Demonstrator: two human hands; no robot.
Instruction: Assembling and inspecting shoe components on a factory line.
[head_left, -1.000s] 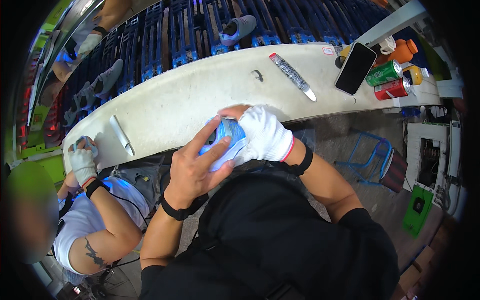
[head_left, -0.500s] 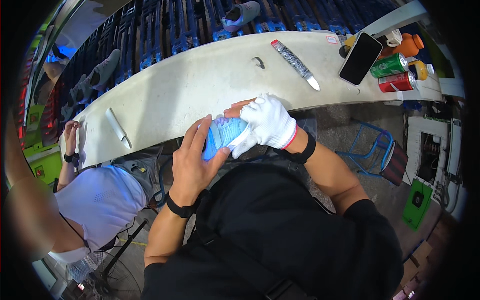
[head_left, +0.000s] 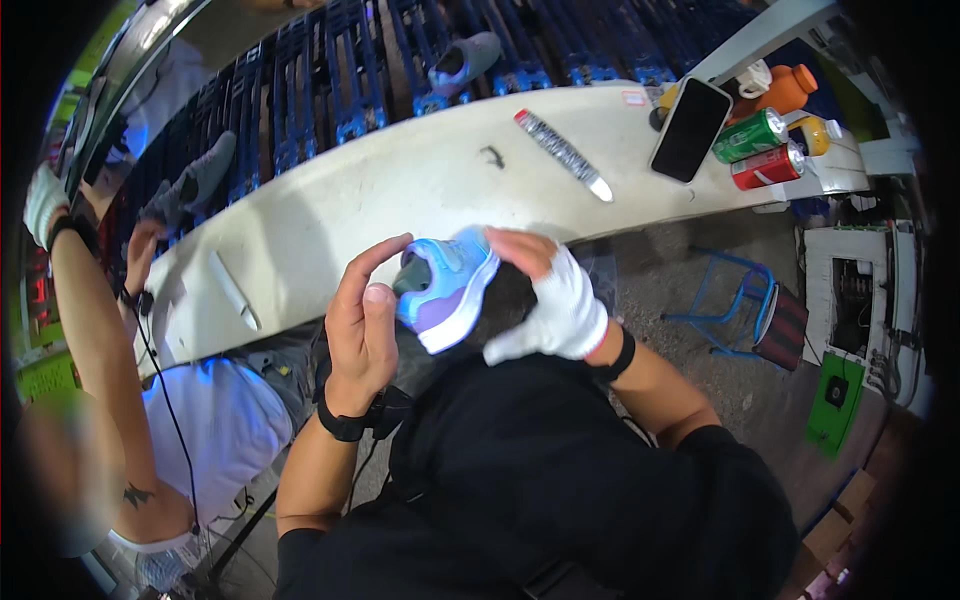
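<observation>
A light blue and lilac sneaker with a white sole is tilted between my hands, just off the table's near edge. Its opening and heel face my bare left hand, whose curved fingers and thumb are at the heel end. My right hand wears a white glove that leaves fingertips bare. Its fingers press against the toe end, while its thumb stands apart below the sole. Part of the contact at the heel is hard to make out.
The pale table holds a marker-like tool, a white blade-like tool, a phone and drink cans. Beyond runs a blue slatted conveyor with shoes. A co-worker sits left; a blue-framed stool stands right.
The sneaker has been turned and tilted, now showing its side and sole. My right hand has shifted right and opened wider. The co-worker's gloved arm has come into view at left.
</observation>
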